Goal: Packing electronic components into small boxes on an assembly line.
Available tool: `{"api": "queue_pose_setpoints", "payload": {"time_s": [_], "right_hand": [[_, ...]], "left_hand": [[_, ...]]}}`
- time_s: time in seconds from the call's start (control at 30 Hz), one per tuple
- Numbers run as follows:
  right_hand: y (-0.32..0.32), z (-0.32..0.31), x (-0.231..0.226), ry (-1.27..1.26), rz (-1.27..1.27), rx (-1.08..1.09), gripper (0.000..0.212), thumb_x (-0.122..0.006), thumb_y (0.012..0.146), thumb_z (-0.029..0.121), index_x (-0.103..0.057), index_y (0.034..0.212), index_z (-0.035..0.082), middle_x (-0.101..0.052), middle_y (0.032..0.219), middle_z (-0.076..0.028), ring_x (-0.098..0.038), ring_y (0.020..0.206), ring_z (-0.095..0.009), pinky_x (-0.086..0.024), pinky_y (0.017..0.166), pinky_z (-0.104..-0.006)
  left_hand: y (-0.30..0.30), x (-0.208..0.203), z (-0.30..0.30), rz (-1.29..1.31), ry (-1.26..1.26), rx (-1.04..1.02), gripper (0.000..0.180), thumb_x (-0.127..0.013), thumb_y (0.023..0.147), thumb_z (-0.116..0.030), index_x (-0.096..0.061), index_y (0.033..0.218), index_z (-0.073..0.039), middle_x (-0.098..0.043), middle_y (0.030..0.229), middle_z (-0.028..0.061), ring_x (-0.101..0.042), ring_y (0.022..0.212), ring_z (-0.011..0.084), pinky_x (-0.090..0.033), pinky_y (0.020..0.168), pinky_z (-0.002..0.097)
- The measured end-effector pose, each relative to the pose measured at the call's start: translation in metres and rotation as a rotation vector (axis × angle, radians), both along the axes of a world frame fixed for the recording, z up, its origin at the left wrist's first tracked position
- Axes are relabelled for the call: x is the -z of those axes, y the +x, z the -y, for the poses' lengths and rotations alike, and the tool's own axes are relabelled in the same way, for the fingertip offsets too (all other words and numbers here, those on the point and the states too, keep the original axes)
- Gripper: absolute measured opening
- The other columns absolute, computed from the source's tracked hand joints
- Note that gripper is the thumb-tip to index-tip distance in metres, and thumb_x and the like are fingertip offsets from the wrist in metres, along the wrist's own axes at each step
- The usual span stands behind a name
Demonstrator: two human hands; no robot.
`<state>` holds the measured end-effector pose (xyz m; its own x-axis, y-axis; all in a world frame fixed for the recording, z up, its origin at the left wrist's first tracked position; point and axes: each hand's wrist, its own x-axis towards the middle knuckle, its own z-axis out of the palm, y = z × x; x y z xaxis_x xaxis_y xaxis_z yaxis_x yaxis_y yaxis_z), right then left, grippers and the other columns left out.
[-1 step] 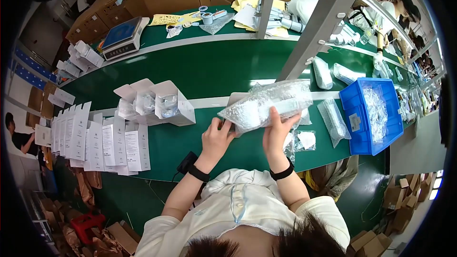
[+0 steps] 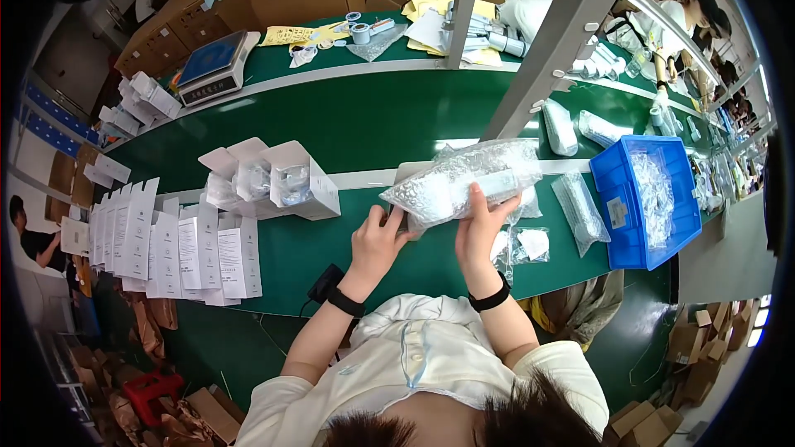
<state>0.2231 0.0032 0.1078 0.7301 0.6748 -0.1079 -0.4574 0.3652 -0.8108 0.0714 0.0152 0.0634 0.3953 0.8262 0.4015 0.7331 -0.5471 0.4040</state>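
I've got the bubble-wrapped packet (image 2: 443,190) held over the near middle of the green tabletop (image 2: 426,273), left of the blue bin (image 2: 621,240). The left hand (image 2: 377,244) pinches its near-left edge, fingers curled; the right hand (image 2: 480,236) clasps it right of centre, thumb pressed on its face. Most of the packet reaches beyond my grip, long axis running left to right, tapered end pointing left and slightly nearer, right end farther.
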Motion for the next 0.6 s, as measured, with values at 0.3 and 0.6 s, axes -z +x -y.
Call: {"api": "queue_pose_setpoints", "payload": {"time_s": [0.3,0.6], "right_hand": [[-0.015,-0.009,0.004,0.113,0.042,-0.051,0.081,-0.062,0.076,0.001,-0.006,0.133,0.015,-0.033,0.124,-0.01,-0.038,0.111,-0.022,-0.034,0.093,-0.0352],[-0.007,0.008,0.026,0.165,1.403,-0.173,0.063,-0.065,0.073,0.005,-0.03,0.125,0.013,-0.042,0.113,-0.013,-0.039,0.109,-0.03,-0.037,0.09,-0.0396]], "left_hand": [[0.003,0.012,0.005,0.161,0.004,0.003,0.05,-0.075,0.063,-0.034,-0.044,0.086,-0.001,-0.054,0.073,0.0109,-0.058,0.061,0.0277,-0.047,0.049,0.0336],[-0.003,0.028,0.015,0.304,0.008,-0.02,0.055,-0.079,0.06,-0.025,-0.041,0.091,-0.001,-0.054,0.073,0.0118,-0.059,0.063,0.0304,-0.048,0.052,0.0349]]}}
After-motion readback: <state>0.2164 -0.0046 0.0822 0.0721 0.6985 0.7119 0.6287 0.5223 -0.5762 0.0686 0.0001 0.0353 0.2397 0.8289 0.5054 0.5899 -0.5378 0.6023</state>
